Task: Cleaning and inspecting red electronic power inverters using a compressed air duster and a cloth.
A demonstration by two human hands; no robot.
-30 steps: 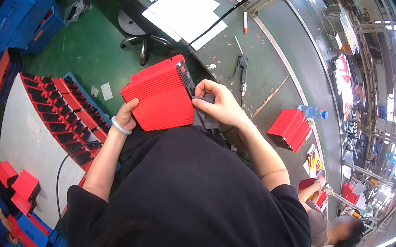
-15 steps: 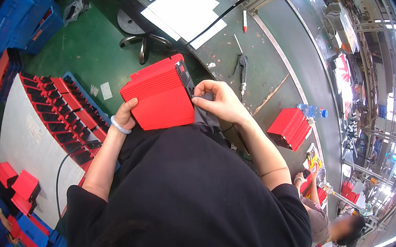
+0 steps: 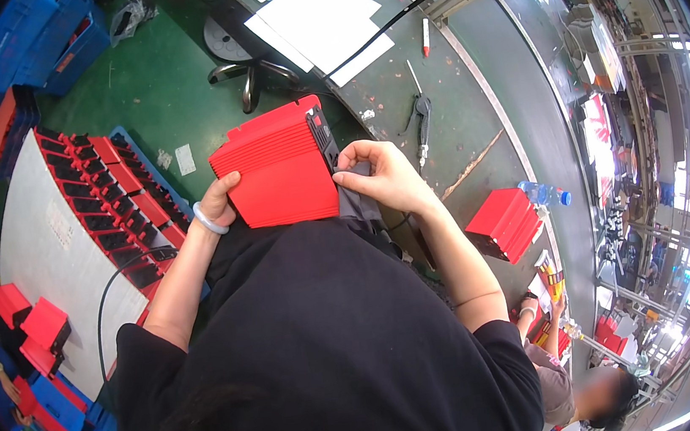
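Note:
My left hand (image 3: 220, 202) grips the left side of a red power inverter (image 3: 287, 188), a box with a ribbed metal case and a black end panel (image 3: 325, 145) on its right. The thumb lies on top of the case and the fingers go out of sight beneath it. The inverter is held in front of my body, slightly tilted. At the black panel, my right hand (image 3: 376, 174) has thumb and index finger closed in a pinch. Whatever is between those fingertips is too small or hidden to make out. Grey cloth (image 3: 358, 204) shows below the right hand.
Rows of red and black inverters (image 3: 117, 190) stand left beside a pale board (image 3: 59, 248). On the dark bench (image 3: 472, 133) to the right lie a screwdriver-like power tool (image 3: 420, 117), a marker (image 3: 426, 38), papers (image 3: 323, 26), another inverter (image 3: 506, 223) and a bottle (image 3: 547, 192). A co-worker (image 3: 549, 362) works lower right.
My hands and the inverter stay almost still, with only a tiny shift of the right fingers at the panel. The co-worker's hands at lower right have moved slightly.

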